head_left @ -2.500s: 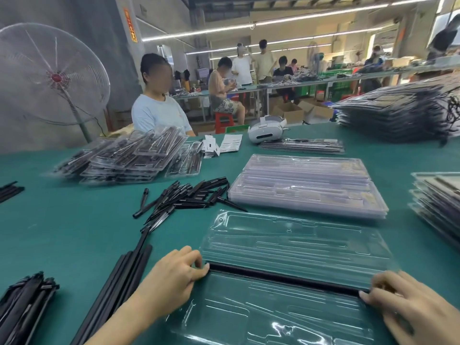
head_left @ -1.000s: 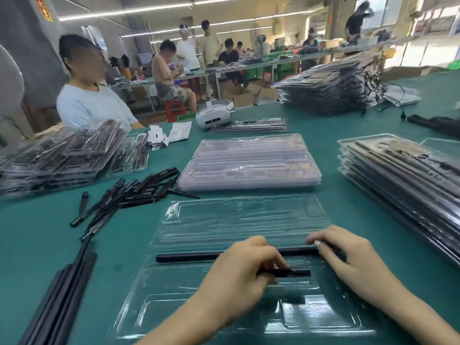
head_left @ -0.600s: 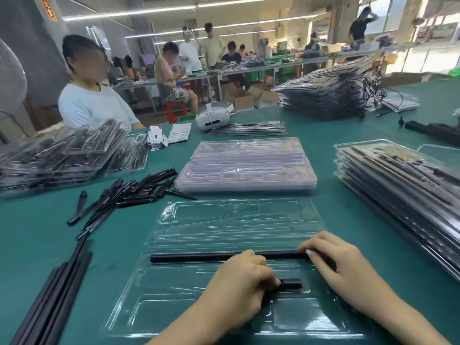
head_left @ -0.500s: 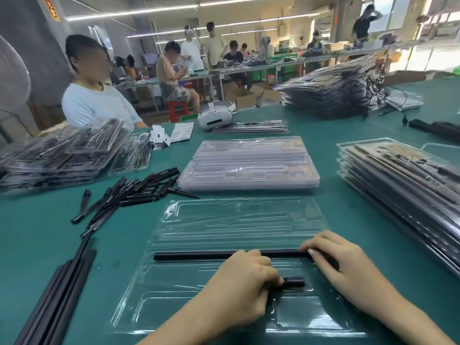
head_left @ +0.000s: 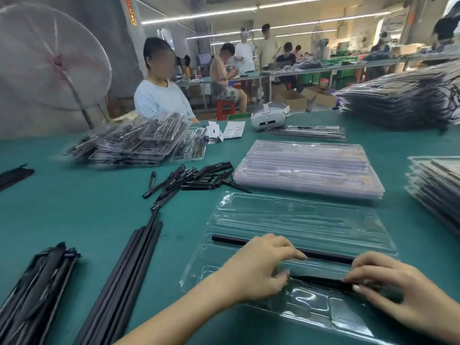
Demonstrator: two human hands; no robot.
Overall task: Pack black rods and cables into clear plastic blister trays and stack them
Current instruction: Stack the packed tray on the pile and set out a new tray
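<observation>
An opened clear blister tray lies on the green table in front of me. One long black rod sits across its middle groove. Lower in the tray, a shorter black rod stretches between my hands. My left hand pinches its left end between thumb and curled fingers, with the index finger reaching to the long rod. My right hand grips the right end with its fingertips. No cable shows in the tray.
Loose short black rods and long black rods lie to my left, with a black bundle beside them. Empty trays are stacked behind. Packed trays rise at the right. A person sits opposite.
My right hand left the long rod's end and took the short rod's right end. The short rod now spans both hands lower in the tray. My view swung left.
</observation>
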